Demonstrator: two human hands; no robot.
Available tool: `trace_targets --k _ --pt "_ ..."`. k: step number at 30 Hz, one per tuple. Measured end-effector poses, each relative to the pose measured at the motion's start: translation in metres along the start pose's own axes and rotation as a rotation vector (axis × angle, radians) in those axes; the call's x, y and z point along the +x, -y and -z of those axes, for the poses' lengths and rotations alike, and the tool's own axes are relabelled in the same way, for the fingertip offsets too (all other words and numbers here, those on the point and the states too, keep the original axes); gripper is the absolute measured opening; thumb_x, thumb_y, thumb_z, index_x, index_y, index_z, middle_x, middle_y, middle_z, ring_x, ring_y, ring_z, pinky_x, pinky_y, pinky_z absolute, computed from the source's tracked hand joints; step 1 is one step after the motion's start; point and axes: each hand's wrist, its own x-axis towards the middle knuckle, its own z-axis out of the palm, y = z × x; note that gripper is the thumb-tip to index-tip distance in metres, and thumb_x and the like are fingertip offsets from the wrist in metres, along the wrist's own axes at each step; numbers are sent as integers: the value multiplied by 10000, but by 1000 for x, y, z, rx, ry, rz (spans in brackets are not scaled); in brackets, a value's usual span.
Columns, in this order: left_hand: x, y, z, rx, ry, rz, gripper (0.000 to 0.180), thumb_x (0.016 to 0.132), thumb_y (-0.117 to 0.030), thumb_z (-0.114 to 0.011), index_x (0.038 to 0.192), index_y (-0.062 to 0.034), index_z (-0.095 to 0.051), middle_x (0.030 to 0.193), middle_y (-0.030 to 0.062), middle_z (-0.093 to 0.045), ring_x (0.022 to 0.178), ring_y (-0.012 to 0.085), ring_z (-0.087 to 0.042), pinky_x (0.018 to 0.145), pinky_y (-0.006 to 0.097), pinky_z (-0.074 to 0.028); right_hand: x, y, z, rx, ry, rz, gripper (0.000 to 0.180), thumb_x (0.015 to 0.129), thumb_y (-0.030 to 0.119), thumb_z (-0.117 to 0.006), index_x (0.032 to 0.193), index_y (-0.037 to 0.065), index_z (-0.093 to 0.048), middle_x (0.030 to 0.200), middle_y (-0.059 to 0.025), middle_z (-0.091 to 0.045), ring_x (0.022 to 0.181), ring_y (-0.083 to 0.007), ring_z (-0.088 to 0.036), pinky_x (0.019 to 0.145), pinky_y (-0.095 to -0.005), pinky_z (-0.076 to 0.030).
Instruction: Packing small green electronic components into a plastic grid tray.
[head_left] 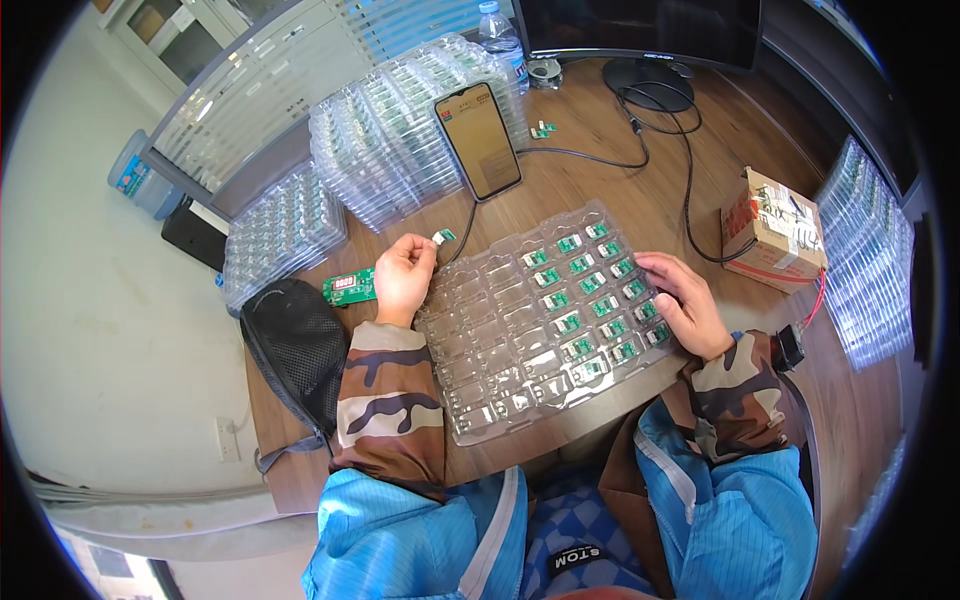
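My left hand [403, 278] is closed in a pinch, with a small green-and-silver circuit board [445, 237] at its fingertips. Below and right of it lies a clear plastic tray [478, 335] with rows of moulded pockets. Small green circuit boards [603, 305] fill pockets on the tray's right side, while the left-hand pockets hold none. My right hand [690, 306] rests at the tray's right edge, fingers extended and thumb apart. Beside my left wrist is a larger green board [350, 287] with a small digit display, partly covered by the hand.
Behind the tray a phone [478, 140] leans against stacked filled trays [385, 135]; another stack [285, 230] stands left. A black mesh pouch [295, 345] lies near my left forearm. Rightward are a cardboard box [772, 230], black cable [688, 190] and more trays [868, 260]. A monitor [640, 30] stands behind.
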Motion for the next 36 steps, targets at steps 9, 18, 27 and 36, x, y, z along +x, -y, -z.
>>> trace_targets --k 9,18,27,36 --pt "2 -1 1 28 -5 -2 149 763 -198 -599 752 -50 -608 573 34 -586 494 112 -533 491 258 -409 4 1 0 -104 -3 40 387 844 232 -486 1144 -10 -447 1161 -156 -467 1054 -258 -479 879 -338 -400" --pt "1 -1 -2 23 1 -8 151 764 -201 -599 753 -50 -607 579 35 -588 501 116 -537 497 259 -412 0 -8 0 -20 -22 37 435 868 319 -438 1152 -11 -441 1149 -165 -474 1045 -267 -485 870 -338 -402" --pt "2 3 0 34 -5 -5 149 759 -199 -602 752 -51 -607 591 43 -592 515 128 -543 505 268 -416 0 -5 -1 -3 -42 25 412 877 307 -407 1115 -24 -472 1095 -166 -516 982 -263 -527 854 -332 -416" --pt "2 2 0 23 0 -6 156 763 -209 -598 755 -53 -608 579 37 -585 501 128 -533 497 269 -409 1 -2 0 -97 -27 12 380 873 280 -413 1121 -1 -473 1093 -157 -518 982 -268 -520 838 -329 -416"
